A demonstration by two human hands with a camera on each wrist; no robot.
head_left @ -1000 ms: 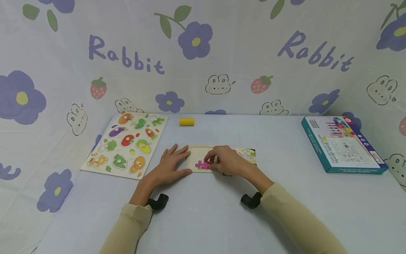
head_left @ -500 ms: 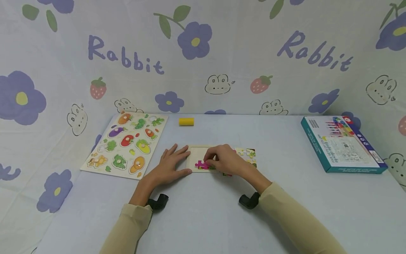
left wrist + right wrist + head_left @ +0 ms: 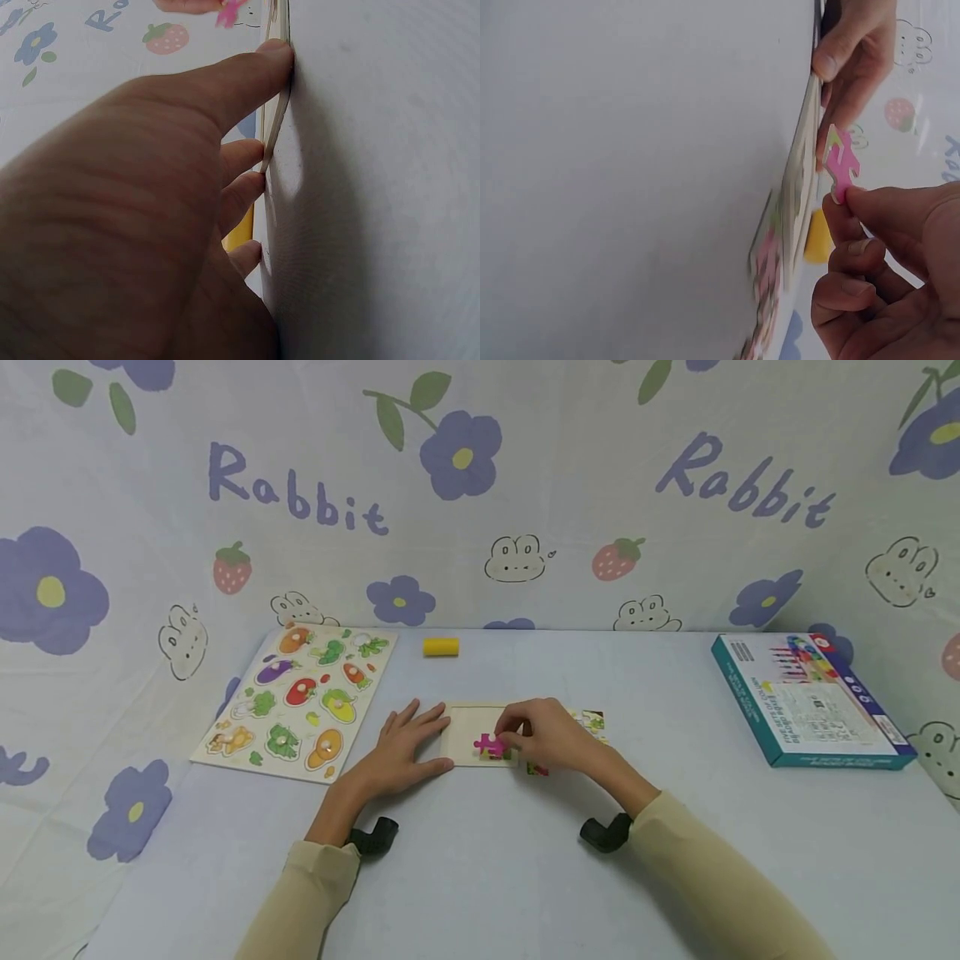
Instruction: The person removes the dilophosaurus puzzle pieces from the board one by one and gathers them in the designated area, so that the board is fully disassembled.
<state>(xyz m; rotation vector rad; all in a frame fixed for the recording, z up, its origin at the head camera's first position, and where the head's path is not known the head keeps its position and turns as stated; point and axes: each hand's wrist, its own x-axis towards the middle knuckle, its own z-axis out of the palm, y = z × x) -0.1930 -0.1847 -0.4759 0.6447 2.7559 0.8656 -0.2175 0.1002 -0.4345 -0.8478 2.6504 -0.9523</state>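
Between thumb and fingertip, my right hand (image 3: 551, 737) pinches a pink jigsaw puzzle piece (image 3: 489, 746). In the right wrist view, the same puzzle piece (image 3: 844, 161) is tilted and raised off the shallow wooden puzzle tray (image 3: 465, 722). My left hand (image 3: 396, 753) lies with spread fingers against the left edge of that tray; its thumb (image 3: 276, 56) touches the rim in the left wrist view. A green-and-pink strip at the tray's bottom right is partly covered by my right hand. More puzzle pieces (image 3: 593, 722) lie just right of the tray, also partly hidden.
A vegetable peg puzzle board (image 3: 311, 693) lies at the left. A yellow cylinder (image 3: 441, 647) is at the back, near the patterned cloth wall. At the right lies a teal-edged box (image 3: 813, 702). One loose puzzle piece (image 3: 537, 769) sits below the tray's right end.
My right hand has drawn back slightly to the right, and the pink puzzle piece has moved right with it. My left hand stays at the tray's edge.
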